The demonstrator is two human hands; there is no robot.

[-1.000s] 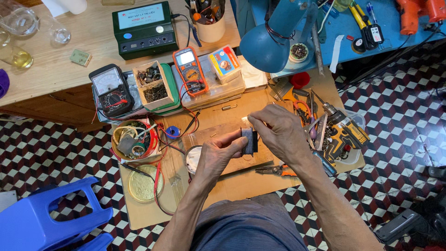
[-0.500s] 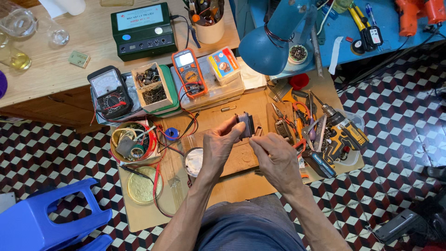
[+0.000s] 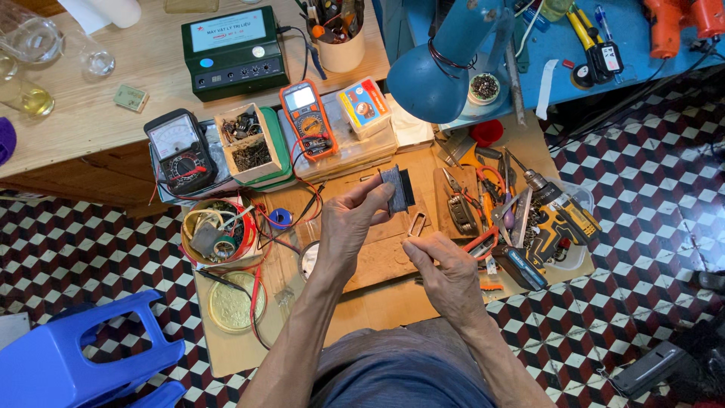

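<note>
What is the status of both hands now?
Left hand grips small dark rectangular block. Right hand closed, contents hidden. Crowded hand tools close beside.

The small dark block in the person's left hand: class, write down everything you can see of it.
The small dark block is a flat, roughly rectangular piece, dark grey to black, with fine ribs or stacked layers along its side; its material is hard to tell. It is held upright, lifted above the wooden work board, pinched at its left edge by the fingers of the left hand. The right hand is apart from it, lower down.
</note>
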